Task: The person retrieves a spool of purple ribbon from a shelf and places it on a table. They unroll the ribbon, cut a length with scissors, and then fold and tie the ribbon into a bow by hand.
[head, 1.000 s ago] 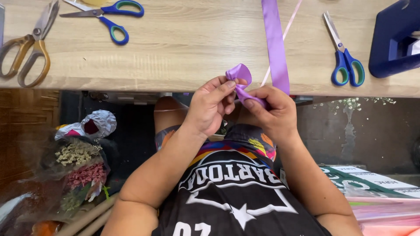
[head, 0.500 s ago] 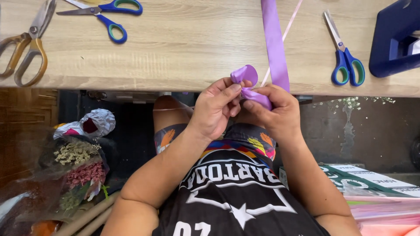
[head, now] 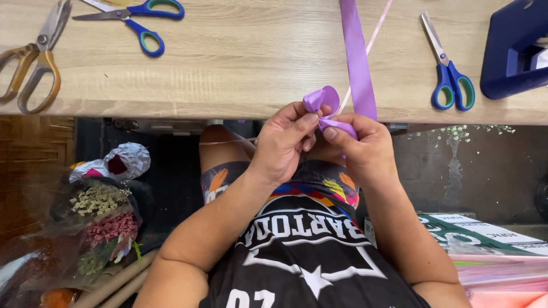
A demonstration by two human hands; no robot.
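Observation:
A wide purple ribbon (head: 357,57) runs across the wooden table (head: 240,63) and down over its near edge. Its end is folded into a small loop (head: 321,100) at the table's edge. My left hand (head: 285,140) pinches the loop from the left with thumb and fingers. My right hand (head: 359,140) grips the folded ribbon just below and to the right of the loop. The two hands touch. A thin pale pink ribbon (head: 374,34) lies beside the purple one.
Blue-handled scissors (head: 140,20) and gold-handled scissors (head: 34,57) lie at the left of the table, another blue pair (head: 448,71) at the right, next to a dark blue holder (head: 514,54). Dried flowers (head: 103,222) and paper rolls sit on the floor at left, boxes (head: 485,234) at right.
Both hands have shifted slightly to the right along the table's edge, and the purple loop has been turned and tightened between the fingers.

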